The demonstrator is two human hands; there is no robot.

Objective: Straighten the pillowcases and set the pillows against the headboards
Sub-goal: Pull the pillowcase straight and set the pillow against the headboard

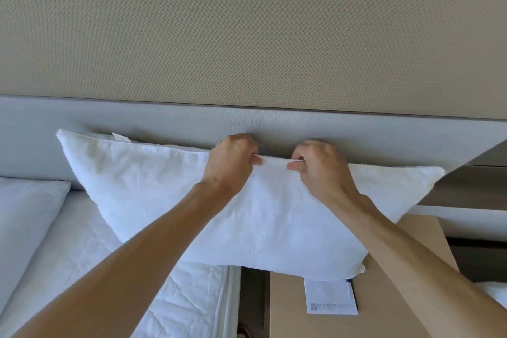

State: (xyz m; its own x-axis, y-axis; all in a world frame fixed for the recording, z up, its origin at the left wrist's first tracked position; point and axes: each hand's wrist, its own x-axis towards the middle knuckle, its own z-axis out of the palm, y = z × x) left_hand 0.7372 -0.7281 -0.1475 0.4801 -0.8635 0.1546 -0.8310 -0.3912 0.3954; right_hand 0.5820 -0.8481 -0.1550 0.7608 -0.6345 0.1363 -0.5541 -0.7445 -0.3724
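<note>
White pillow (247, 214) pinched along its top edge by left hand (233, 162) and right hand (319, 170) — likely mid-straightening; next, seat it squarely against the headboard (356, 134).

Notepad (330, 298) print too small to read; top edge under pillow (192, 200). Second pillow (24, 217) cut by left edge.

A plain white pillow (247, 214) against a pale grey headboard (164, 123). Beige wall (247, 22) with a fine woven zigzag pattern. White wrinkled bedsheet (82, 255). Tan nightstand (384, 296).
</note>
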